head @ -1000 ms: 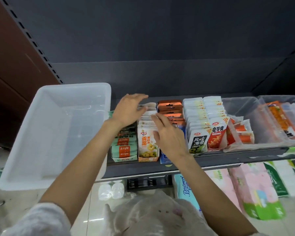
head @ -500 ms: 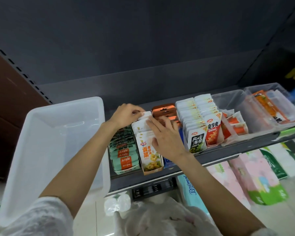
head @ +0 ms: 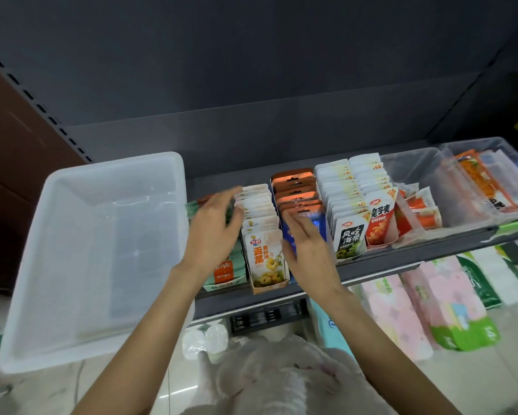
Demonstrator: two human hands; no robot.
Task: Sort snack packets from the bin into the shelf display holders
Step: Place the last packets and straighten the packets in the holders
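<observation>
A clear plastic bin (head: 81, 339) stands at the left end of the grey shelf (head: 401, 265), and no packets show inside it. Beside it, cardboard display holders hold rows of snack packets: green ones (head: 226, 272), white-and-yellow ones (head: 263, 250), orange and blue ones (head: 296, 190), then white ones (head: 346, 232) and red ones (head: 380, 223). My left hand (head: 214, 232) hovers with straight fingers over the green row, its fingertips by the white-and-yellow row. My right hand (head: 307, 244) is spread flat over the blue packets. Neither hand holds a packet.
Two clear tubs (head: 461, 193) with orange packets sit at the shelf's right end. Below the shelf stand tissue packs (head: 449, 310) and a white plastic bag (head: 269, 381) on the tiled floor. A dark back panel rises behind the shelf.
Both hands have let go of the white-and-yellow row and opened. The left hand drew back over the green row; the right shifted right over the blue packets.
</observation>
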